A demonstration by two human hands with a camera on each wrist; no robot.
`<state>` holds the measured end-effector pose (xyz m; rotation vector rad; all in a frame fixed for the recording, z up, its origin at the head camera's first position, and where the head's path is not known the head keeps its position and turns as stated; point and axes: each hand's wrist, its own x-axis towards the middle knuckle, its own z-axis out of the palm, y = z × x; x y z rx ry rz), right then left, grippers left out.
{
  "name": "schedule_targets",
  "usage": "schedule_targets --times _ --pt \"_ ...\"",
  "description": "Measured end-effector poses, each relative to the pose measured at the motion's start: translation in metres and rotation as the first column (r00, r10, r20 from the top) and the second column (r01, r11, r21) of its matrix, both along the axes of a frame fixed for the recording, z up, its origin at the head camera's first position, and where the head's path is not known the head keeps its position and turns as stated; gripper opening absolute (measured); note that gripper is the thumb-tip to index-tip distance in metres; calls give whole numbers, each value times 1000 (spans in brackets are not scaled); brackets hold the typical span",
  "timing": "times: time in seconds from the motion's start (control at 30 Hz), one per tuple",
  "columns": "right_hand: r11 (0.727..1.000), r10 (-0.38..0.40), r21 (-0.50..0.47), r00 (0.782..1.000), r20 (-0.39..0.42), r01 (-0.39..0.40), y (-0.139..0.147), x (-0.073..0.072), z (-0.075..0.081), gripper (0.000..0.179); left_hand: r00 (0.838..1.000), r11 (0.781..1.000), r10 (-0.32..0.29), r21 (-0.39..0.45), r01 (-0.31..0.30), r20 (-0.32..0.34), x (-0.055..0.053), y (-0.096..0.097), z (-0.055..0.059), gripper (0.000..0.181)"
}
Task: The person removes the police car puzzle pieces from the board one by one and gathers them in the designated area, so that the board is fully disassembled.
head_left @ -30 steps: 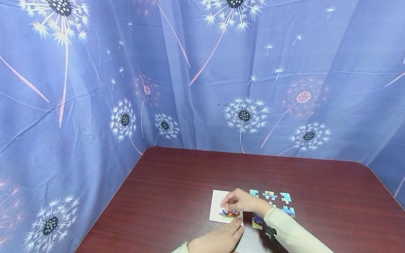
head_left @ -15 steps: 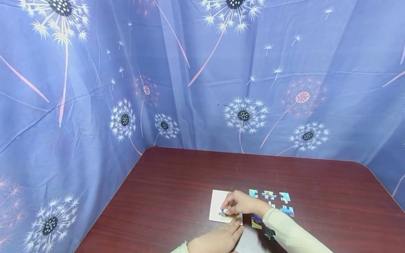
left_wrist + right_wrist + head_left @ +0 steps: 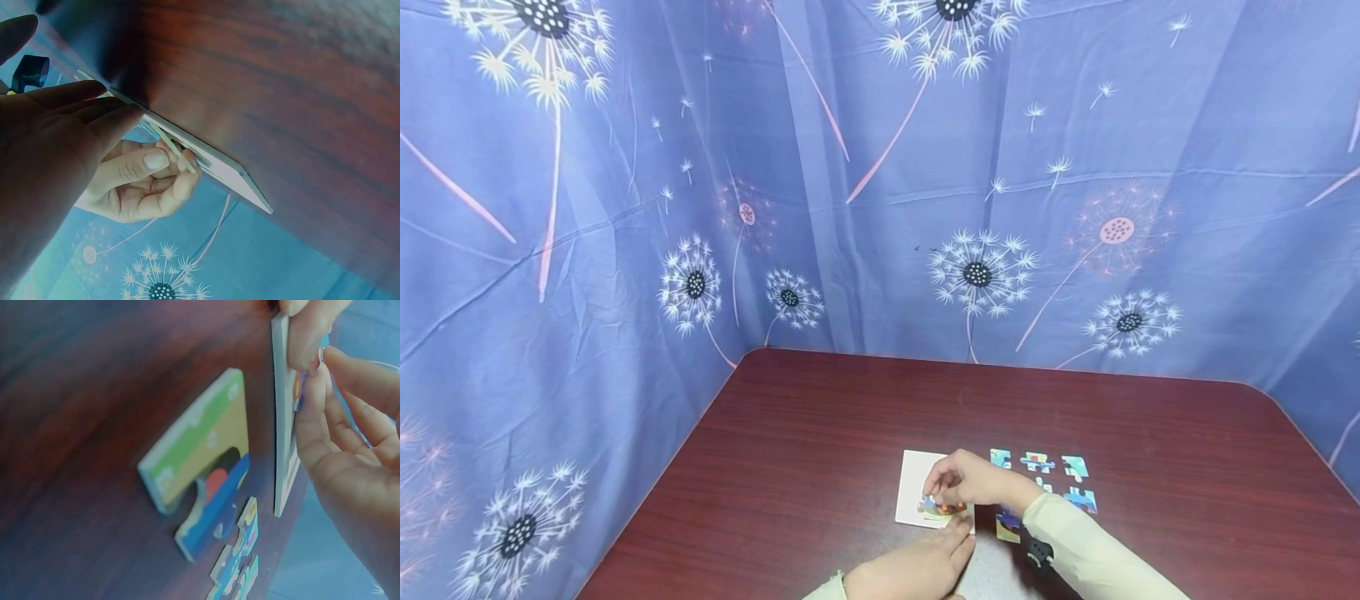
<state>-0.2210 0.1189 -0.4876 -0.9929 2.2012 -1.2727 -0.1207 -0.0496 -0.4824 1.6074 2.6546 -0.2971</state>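
A white puzzle board [image 3: 913,483] lies flat on the table, with joined colourful puzzle pieces [image 3: 951,512] on its near right part. My left hand [image 3: 917,565] lies at the board's near right edge, its straight fingers touching the board and the pieces there. Over the board, my right hand [image 3: 976,479] pinches a puzzle piece [image 3: 177,151] between thumb and fingers. The left wrist view shows this piece edge-on, tilted against the board. Its printed face is mostly hidden by the fingers.
Several loose puzzle pieces lie right of the board, among them a green-bordered piece [image 3: 212,447], a sky-blue corner piece [image 3: 1074,467] and a blue piece [image 3: 1080,499]. The right forearm crosses over some. Patterned blue cloth [image 3: 880,275] hangs behind the dark red table [image 3: 820,433].
My right fingers have shifted slightly over the board, tilting the pinched piece. My left hand stays at the board's edge, and the loose pieces have not moved.
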Motion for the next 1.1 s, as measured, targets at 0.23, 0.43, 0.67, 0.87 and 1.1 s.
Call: schedule_targets --times 0.23,0.43,0.67,0.87,1.1 --pt "999 12 -32 1000 24 -11 3 -4 -4 14 1000 1000 7 12 -8 23 0 0 -1 74" --pt "999 1 -43 998 59 1 4 -4 -7 17 999 1000 23 21 -24 36 0 0 -3 75" --pt "997 -11 -79 997 78 17 3 -2 -3 14 998 999 31 20 -32 46 1 0 -2 73" --pt "997 -35 -70 996 77 40 8 -1 5 13 997 999 30 33 -33 68 1 0 -1 72" --pt "996 -53 -71 998 42 56 17 -5 9 14 999 998 31 49 -33 34 2 0 -2 69"
